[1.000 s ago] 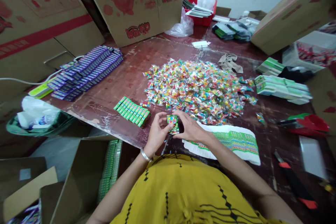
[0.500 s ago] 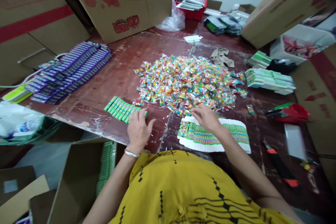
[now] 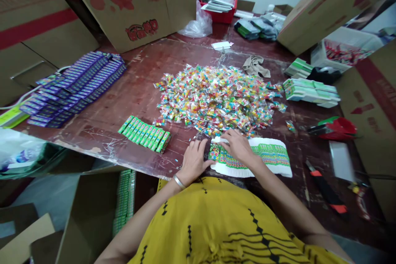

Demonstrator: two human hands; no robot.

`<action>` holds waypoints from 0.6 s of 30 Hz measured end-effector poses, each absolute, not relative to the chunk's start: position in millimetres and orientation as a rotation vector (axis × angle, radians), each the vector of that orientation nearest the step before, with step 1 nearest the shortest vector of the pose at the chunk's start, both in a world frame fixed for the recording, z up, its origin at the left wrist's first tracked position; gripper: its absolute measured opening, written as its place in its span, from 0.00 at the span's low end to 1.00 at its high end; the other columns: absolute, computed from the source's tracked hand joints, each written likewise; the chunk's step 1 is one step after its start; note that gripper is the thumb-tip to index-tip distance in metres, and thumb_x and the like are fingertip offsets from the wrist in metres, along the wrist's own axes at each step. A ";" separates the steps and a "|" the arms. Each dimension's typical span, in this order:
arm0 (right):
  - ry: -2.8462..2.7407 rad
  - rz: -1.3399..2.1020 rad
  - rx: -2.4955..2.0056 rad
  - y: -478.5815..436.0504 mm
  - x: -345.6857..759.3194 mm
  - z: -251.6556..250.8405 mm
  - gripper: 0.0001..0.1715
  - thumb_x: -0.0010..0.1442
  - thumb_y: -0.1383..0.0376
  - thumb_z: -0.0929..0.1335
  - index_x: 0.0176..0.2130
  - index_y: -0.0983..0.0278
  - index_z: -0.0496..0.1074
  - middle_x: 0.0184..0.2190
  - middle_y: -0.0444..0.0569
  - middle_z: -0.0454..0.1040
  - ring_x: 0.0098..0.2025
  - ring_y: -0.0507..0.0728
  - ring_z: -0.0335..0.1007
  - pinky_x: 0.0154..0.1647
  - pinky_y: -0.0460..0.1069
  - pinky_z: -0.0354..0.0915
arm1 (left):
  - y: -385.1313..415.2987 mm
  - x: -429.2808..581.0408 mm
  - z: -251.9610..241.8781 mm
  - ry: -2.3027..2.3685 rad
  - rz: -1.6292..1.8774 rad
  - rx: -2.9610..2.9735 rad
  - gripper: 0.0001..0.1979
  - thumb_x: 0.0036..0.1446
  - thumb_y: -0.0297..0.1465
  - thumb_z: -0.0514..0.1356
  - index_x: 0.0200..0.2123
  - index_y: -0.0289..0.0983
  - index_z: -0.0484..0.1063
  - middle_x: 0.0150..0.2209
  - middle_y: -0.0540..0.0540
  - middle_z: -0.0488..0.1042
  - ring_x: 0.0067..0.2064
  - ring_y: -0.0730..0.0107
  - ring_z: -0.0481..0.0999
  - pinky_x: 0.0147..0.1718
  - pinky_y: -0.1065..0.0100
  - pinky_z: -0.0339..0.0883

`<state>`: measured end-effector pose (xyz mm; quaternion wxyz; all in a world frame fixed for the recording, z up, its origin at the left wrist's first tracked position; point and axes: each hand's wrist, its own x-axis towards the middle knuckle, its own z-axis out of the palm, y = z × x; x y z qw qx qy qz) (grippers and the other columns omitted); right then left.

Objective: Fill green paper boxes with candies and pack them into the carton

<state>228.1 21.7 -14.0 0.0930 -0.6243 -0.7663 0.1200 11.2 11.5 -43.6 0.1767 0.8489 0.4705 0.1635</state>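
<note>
A fanned stack of flat green-and-white cartons [image 3: 275, 154] lies in front of me. My left hand [image 3: 194, 160] is at its left end, fingers apart, the thumb by the edge of the end carton [image 3: 214, 152]. Over that same end, my right hand [image 3: 237, 147] has its fingers bent together; what is in them, if anything, cannot be made out. Just beyond spreads a large heap of small clear packets of colourful candy [image 3: 216, 99]. To the left sits a row of filled green boxes [image 3: 144, 133], which neither hand touches.
Purple boxes [image 3: 80, 84] are stacked at the left. An open cardboard box [image 3: 89, 210] stands below the table edge. On the right lie a utility knife [image 3: 328, 192], red tape dispenser [image 3: 338, 128] and more flat cartons [image 3: 311, 90]. Large cardboard boxes [image 3: 133, 4] stand behind.
My left hand has left the row of green boxes and moved right to the fanned cartons. My right hand has come slightly back from the candy heap's edge onto the end carton.
</note>
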 end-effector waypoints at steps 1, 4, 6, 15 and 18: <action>-2.262 0.350 -1.862 21.3 227.4 -15.2 0.14 0.64 0.59 0.66 0.46 0.60 0.75 0.44 0.55 0.72 0.48 0.64 0.64 0.44 0.55 0.65 | 10.5 10.9 -44.7 1.336 0.470 2.394 0.41 0.49 0.45 0.68 0.62 0.38 0.54 0.49 0.40 0.66 0.50 0.51 0.66 0.50 0.54 0.63; -2.229 0.337 -1.866 21.0 226.5 -18.4 0.19 0.64 0.57 0.66 0.52 0.60 0.72 0.46 0.56 0.72 0.50 0.65 0.64 0.45 0.57 0.65 | 7.9 10.4 -47.1 1.338 0.489 2.378 0.40 0.50 0.45 0.67 0.62 0.39 0.55 0.49 0.40 0.66 0.50 0.52 0.66 0.50 0.54 0.63; -2.253 0.390 -1.801 20.3 226.2 -19.5 0.19 0.63 0.57 0.66 0.53 0.59 0.71 0.46 0.54 0.72 0.50 0.64 0.64 0.46 0.56 0.65 | 6.7 9.0 -46.9 1.346 0.482 2.382 0.40 0.50 0.45 0.67 0.61 0.39 0.55 0.49 0.40 0.66 0.50 0.52 0.66 0.50 0.54 0.63; -2.300 0.286 -1.782 4.4 202.5 -19.9 0.17 0.58 0.56 0.71 0.45 0.61 0.72 0.44 0.56 0.68 0.49 0.65 0.62 0.46 0.57 0.66 | 2.7 -0.2 -37.2 1.441 0.434 2.408 0.38 0.52 0.45 0.66 0.60 0.35 0.56 0.48 0.38 0.66 0.49 0.51 0.65 0.48 0.54 0.65; -2.279 0.257 -1.819 3.0 194.2 -22.3 0.18 0.55 0.57 0.73 0.43 0.62 0.70 0.44 0.55 0.68 0.49 0.65 0.61 0.45 0.57 0.66 | 1.9 1.4 -39.0 1.439 0.443 2.409 0.37 0.51 0.43 0.67 0.59 0.36 0.57 0.47 0.39 0.66 0.49 0.52 0.65 0.48 0.55 0.64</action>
